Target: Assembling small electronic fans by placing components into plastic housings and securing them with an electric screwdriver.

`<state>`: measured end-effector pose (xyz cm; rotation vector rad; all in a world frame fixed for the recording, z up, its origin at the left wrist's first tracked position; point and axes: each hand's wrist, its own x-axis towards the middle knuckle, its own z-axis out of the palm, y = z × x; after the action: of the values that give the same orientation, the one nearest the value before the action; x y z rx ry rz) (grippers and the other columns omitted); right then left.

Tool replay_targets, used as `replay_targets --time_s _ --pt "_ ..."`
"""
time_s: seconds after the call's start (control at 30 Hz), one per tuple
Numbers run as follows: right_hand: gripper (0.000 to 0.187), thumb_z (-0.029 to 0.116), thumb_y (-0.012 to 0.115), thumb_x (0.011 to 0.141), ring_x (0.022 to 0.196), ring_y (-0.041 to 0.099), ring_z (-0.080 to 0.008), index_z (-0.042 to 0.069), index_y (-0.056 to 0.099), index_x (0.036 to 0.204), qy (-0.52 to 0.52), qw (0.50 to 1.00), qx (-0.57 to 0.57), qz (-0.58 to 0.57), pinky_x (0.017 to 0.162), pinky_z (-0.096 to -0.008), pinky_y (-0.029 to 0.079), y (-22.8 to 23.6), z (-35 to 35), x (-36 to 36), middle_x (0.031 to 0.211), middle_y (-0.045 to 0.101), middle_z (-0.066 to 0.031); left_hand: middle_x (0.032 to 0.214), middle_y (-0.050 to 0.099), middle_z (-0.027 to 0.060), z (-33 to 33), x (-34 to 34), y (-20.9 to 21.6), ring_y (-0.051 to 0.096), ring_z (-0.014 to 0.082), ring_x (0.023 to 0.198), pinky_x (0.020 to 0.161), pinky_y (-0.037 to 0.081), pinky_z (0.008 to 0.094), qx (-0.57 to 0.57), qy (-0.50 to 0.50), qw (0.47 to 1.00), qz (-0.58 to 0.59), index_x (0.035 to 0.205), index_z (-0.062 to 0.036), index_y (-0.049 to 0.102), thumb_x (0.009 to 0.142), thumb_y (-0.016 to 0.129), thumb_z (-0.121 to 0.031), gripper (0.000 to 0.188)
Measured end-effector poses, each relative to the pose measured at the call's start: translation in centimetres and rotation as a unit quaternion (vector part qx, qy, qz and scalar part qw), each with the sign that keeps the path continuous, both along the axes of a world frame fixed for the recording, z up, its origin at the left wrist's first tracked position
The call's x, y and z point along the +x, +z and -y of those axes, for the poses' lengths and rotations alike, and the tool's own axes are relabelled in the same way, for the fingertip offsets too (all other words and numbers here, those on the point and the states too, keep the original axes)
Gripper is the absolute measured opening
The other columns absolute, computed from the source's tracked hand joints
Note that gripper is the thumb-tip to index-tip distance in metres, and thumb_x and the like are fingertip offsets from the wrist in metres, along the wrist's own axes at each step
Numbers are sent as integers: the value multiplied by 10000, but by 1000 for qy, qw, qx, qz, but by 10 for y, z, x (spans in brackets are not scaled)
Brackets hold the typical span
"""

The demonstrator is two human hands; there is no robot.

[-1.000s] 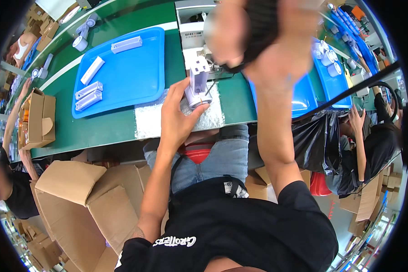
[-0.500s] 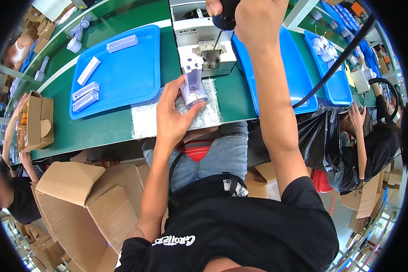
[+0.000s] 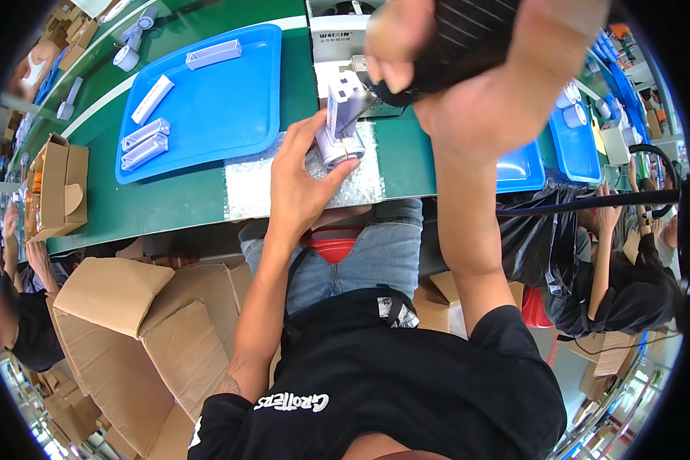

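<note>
My left hand steadies a pale lavender plastic housing, thumb and fingers closed round its round base. Its upright channel-shaped part points away from me, and a thin orange wire shows at the base. My right hand, raised close to the camera and blurred, grips a black electric screwdriver. The slanting bit reaches into the housing's channel; whether its tip touches a screw I cannot tell. Beneath the housing lies a sheet of bubble wrap at the front of the green bench.
Behind the housing stands a white metal machine, partly covered by my right hand. A blue tray with several lavender channel-shaped parts lies left. More blue trays are right, a black cable crossing there. An open carton sits below left. Co-workers are at both sides.
My right hand has brought the screwdriver from over the machine's metal fixture toward me and up near the camera, its bit now in the housing. My left hand keeps its hold.
</note>
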<state>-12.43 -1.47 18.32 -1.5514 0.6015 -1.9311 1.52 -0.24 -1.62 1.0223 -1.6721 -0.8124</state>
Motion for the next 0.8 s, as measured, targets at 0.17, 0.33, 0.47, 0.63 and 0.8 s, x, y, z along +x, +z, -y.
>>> replay_targets --time_s 0.17,0.33,0.47,0.63,0.8 --pt "724 434 612 1083 501 552 -145 -82 321 1498 17 999 19 35 448 -250 446 -14 -4 2 727 606 -128 1296 673 177 0 -2 1 682 338 1165 1003 538 397 -2 -8 1000 -8 1408 -14 619 742 920 -72 733" --pt "697 402 626 1079 519 573 -154 -98 337 1470 130 991 -11 23 451 -237 463 -19 17 -16 770 628 -170 1286 674 173 -1 -2 6 683 341 1154 997 538 394 -1 -10 1000 -12 1399 -14 622 745 913 -68 717" --pt "629 353 658 1063 537 594 -165 -99 398 1414 23 997 -18 78 459 -229 482 -31 1 9 836 654 -213 1276 677 172 -1 0 3 684 340 1151 991 539 397 7 -12 1000 -16 1391 -14 624 744 911 -68 710" --pt "509 283 641 1077 554 601 -156 -64 438 1390 230 946 -170 155 473 -234 483 -53 34 4 864 659 -207 1271 680 170 -1 2 5 684 335 1148 987 539 395 -6 -12 1000 -6 1384 -16 631 742 917 -73 705" --pt "444 197 641 1078 571 592 -129 -18 449 1416 87 989 -8 122 479 -226 465 -35 1 10 891 664 -167 1282 679 170 2 -4 8 679 335 1160 998 534 390 -7 -21 1000 7 1386 -19 633 738 917 -56 709"
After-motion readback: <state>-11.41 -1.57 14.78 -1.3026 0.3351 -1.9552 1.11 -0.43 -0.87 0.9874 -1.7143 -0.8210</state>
